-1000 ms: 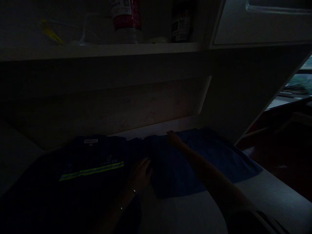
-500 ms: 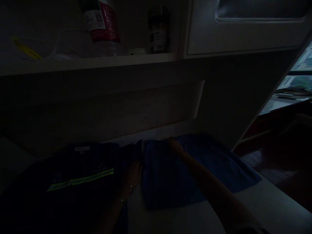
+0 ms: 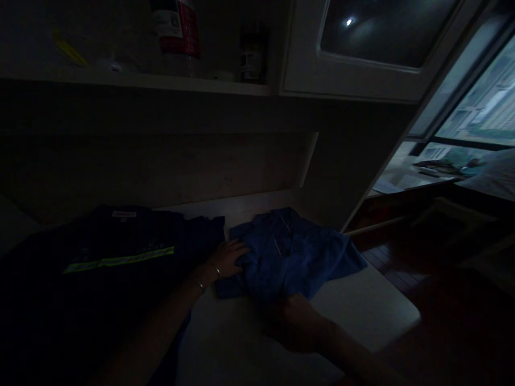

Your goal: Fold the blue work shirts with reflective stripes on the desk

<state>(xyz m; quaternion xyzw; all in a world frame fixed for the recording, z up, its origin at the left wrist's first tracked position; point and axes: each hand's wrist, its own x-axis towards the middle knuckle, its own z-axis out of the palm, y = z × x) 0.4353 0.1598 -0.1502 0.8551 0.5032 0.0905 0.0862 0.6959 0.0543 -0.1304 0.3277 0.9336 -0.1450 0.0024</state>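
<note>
A blue shirt (image 3: 298, 246) lies rumpled on the pale tabletop, with thin light lines on its front. My left hand (image 3: 231, 257), with bracelets at the wrist, rests over the shirt's left side, fingers stretched out. At the shirt's near edge is my right hand (image 3: 300, 321), curled closed against the cloth; motion and darkness blur its fingertips. Left of the shirt, a dark navy work jacket (image 3: 137, 236) is spread out, with a yellow-green reflective stripe across it and a label at the neck. My left forearm crosses over part of the jacket.
Above hangs a shelf (image 3: 140, 81) holding a bottle with a red label (image 3: 183, 32), a dark jar (image 3: 252, 59) and a yellow item (image 3: 70, 49). A cabinet door (image 3: 350, 75) is at the upper right. The tabletop (image 3: 374, 305) ends at a rounded right corner.
The blue shirt has gone from spread flat to bunched. My right hand has come from its far edge to its near edge; my left hand has moved onto it. The view has turned right.
</note>
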